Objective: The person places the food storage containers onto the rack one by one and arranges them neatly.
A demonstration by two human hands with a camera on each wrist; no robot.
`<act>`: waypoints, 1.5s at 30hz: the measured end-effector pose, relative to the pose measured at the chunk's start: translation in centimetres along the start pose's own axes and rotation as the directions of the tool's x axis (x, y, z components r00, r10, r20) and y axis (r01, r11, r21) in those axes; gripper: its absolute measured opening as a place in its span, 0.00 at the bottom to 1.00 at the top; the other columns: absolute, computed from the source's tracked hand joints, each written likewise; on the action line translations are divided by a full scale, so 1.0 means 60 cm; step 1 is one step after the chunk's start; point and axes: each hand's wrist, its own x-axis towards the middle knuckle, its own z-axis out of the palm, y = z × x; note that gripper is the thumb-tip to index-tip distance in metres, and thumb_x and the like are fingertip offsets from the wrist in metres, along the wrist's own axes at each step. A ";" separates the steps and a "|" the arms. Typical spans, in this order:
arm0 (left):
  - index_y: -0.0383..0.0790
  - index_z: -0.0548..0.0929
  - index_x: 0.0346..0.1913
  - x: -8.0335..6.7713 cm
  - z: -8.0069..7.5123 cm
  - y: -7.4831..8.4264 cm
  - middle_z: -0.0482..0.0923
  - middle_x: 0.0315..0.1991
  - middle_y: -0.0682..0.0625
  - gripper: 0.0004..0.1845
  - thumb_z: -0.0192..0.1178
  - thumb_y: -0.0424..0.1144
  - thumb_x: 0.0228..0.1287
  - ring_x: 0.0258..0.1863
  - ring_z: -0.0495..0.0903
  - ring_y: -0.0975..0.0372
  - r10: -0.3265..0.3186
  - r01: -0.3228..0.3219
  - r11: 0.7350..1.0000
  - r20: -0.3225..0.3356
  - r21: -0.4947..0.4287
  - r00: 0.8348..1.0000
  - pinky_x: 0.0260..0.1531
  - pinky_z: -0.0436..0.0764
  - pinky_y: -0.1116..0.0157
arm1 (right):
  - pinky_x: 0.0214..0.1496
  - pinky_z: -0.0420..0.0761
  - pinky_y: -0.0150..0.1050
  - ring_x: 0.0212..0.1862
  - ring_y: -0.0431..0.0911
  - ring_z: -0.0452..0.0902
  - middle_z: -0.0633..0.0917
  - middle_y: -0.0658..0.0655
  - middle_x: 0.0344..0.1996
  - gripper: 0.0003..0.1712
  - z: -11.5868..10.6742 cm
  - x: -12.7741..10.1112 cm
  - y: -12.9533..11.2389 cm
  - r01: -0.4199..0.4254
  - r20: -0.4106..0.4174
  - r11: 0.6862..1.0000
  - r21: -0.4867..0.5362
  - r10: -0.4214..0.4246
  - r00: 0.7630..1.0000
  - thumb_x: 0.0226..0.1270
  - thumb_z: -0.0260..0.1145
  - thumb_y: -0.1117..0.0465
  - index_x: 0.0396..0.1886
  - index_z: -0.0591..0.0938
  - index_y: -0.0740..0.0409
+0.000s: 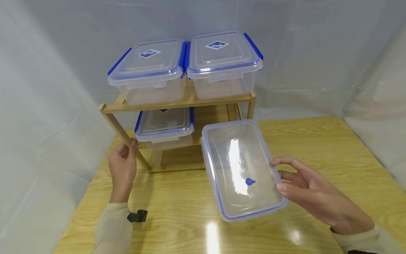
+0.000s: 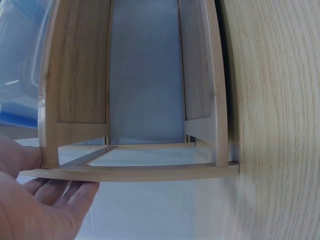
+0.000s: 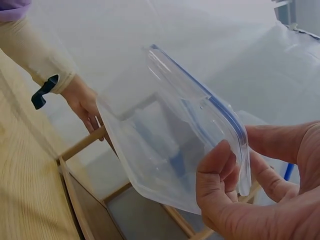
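Note:
In the head view, my left hand (image 1: 123,165) grips the left front post of a wooden two-tier rack (image 1: 177,103). The left wrist view shows the thumb on one side of the rack's frame (image 2: 150,173) and the fingers on the other. My right hand (image 1: 312,192) pinches the right edge of a clear plastic storage box (image 1: 219,155) between thumb and fingers. That box has a blue-lined rim and a small blue plug, and is tilted in the air before the rack. In the right wrist view, the thumb and fingers squeeze the box's rim (image 3: 227,117).
Two lidded clear boxes with blue clips, a left one (image 1: 152,79) and a right one (image 1: 225,68), stand side by side on the top shelf. A third box (image 1: 165,130) sits on the lower shelf's left. The rack stands on a wooden table (image 1: 317,151) before pale sheeting (image 1: 301,63).

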 end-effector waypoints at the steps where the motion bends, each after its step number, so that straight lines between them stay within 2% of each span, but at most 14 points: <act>1: 0.40 0.79 0.57 0.000 0.000 0.000 0.81 0.51 0.45 0.23 0.52 0.52 0.69 0.51 0.80 0.57 0.001 -0.001 1.000 -0.001 -0.002 1.000 0.50 0.80 0.65 | 0.56 0.77 0.50 0.56 0.59 0.74 0.72 0.70 0.58 0.29 0.003 0.005 -0.001 -0.004 -0.010 1.000 -0.017 0.004 1.000 0.71 0.46 0.77 0.69 0.56 0.60; 5: 0.41 0.79 0.57 0.000 0.000 0.000 0.81 0.51 0.45 0.22 0.52 0.52 0.69 0.51 0.80 0.58 -0.001 0.001 1.000 -0.004 -0.010 1.000 0.50 0.80 0.65 | 0.54 0.78 0.49 0.53 0.56 0.76 0.74 0.69 0.56 0.28 0.011 0.024 -0.007 -0.041 -0.053 0.997 -0.070 0.037 0.998 0.72 0.50 0.73 0.69 0.57 0.58; 9: 0.41 0.80 0.56 0.000 0.000 0.001 0.81 0.51 0.45 0.22 0.53 0.52 0.69 0.50 0.80 0.57 0.005 -0.005 1.000 -0.006 -0.007 1.000 0.50 0.80 0.64 | 0.51 0.77 0.46 0.47 0.48 0.74 0.76 0.60 0.46 0.28 0.019 0.038 -0.012 -0.071 -0.095 0.990 -0.121 0.060 0.994 0.73 0.53 0.69 0.68 0.58 0.55; 13: 0.40 0.80 0.56 0.001 0.000 -0.001 0.81 0.50 0.45 0.22 0.53 0.51 0.69 0.50 0.80 0.57 0.005 -0.005 1.000 -0.003 -0.008 1.000 0.51 0.80 0.64 | 0.48 0.77 0.43 0.44 0.46 0.71 0.75 0.54 0.40 0.27 0.024 0.051 -0.013 -0.054 -0.117 0.990 -0.132 0.039 0.992 0.72 0.54 0.68 0.67 0.60 0.54; 18: 0.41 0.80 0.56 0.002 0.000 -0.002 0.81 0.50 0.45 0.21 0.53 0.50 0.69 0.50 0.80 0.57 0.003 -0.003 1.000 -0.001 -0.023 1.000 0.51 0.79 0.64 | 0.48 0.77 0.41 0.44 0.46 0.72 0.75 0.55 0.40 0.26 0.028 0.064 -0.013 -0.004 -0.122 0.991 -0.130 -0.012 0.992 0.71 0.55 0.69 0.66 0.62 0.56; 22: 0.41 0.80 0.56 0.002 0.000 -0.002 0.81 0.51 0.45 0.20 0.53 0.50 0.69 0.51 0.80 0.57 -0.002 0.002 1.000 0.000 -0.027 1.000 0.51 0.79 0.64 | 0.46 0.78 0.40 0.43 0.45 0.72 0.74 0.55 0.40 0.26 0.031 0.072 -0.014 -0.003 -0.147 0.992 -0.127 -0.016 0.989 0.70 0.57 0.69 0.65 0.63 0.55; 29: 0.40 0.80 0.56 0.000 0.000 0.000 0.81 0.51 0.45 0.23 0.53 0.52 0.69 0.51 0.80 0.57 -0.004 0.004 1.000 -0.005 -0.007 1.000 0.51 0.79 0.64 | 0.53 0.77 0.43 0.47 0.48 0.74 0.72 0.61 0.51 0.24 0.036 0.087 -0.017 -0.019 -0.187 0.994 -0.106 -0.001 0.982 0.70 0.57 0.66 0.64 0.64 0.57; 37: 0.41 0.80 0.56 0.001 0.001 -0.004 0.81 0.51 0.46 0.22 0.52 0.53 0.69 0.51 0.80 0.58 -0.017 0.017 1.000 -0.005 -0.003 1.000 0.52 0.79 0.62 | 0.48 0.81 0.42 0.45 0.47 0.75 0.75 0.60 0.46 0.24 0.039 0.108 -0.018 0.010 -0.229 0.998 -0.056 -0.022 0.973 0.70 0.58 0.67 0.63 0.64 0.58; 41: 0.42 0.80 0.56 0.001 0.000 -0.003 0.81 0.51 0.46 0.22 0.53 0.53 0.69 0.52 0.80 0.58 -0.018 0.018 1.000 -0.003 -0.006 1.000 0.52 0.79 0.62 | 0.47 0.81 0.41 0.46 0.48 0.76 0.75 0.62 0.49 0.23 0.041 0.118 -0.021 0.025 -0.270 0.999 -0.024 -0.031 0.962 0.69 0.59 0.67 0.61 0.65 0.60; 45: 0.41 0.80 0.56 0.001 0.001 -0.005 0.81 0.51 0.45 0.22 0.53 0.53 0.69 0.51 0.80 0.58 -0.007 0.007 1.000 -0.002 -0.012 1.000 0.51 0.79 0.63 | 0.45 0.82 0.39 0.43 0.45 0.76 0.75 0.58 0.47 0.21 0.041 0.127 -0.022 0.032 -0.302 0.999 -0.010 -0.034 0.953 0.69 0.59 0.66 0.60 0.67 0.61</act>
